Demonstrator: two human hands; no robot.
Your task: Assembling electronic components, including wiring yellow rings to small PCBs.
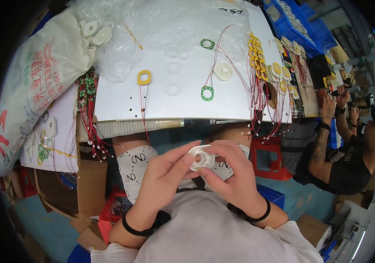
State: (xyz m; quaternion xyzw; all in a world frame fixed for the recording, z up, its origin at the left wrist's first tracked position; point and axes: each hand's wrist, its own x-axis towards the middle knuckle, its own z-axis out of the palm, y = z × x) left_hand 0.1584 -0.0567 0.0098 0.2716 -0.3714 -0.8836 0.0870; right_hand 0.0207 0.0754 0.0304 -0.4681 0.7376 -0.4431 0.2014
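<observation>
Above my lap, just off the table's front edge, my left hand and my right hand both grip a round white plastic housing with a hole in its middle. Fingers and thumbs of both hands close around its rim. On the white tabletop beyond lies a yellow ring with thin wires hanging over the edge. Two green ring-shaped circuit boards with red and black wires lie farther right. Beside them rests another white disc.
A white woven sack with white discs at its mouth leans at the left. Wired green boards hang nearby. Yellow rings lie piled at the right, wires dangling. Blue bins stand far right; a co-worker sits beside a red stool.
</observation>
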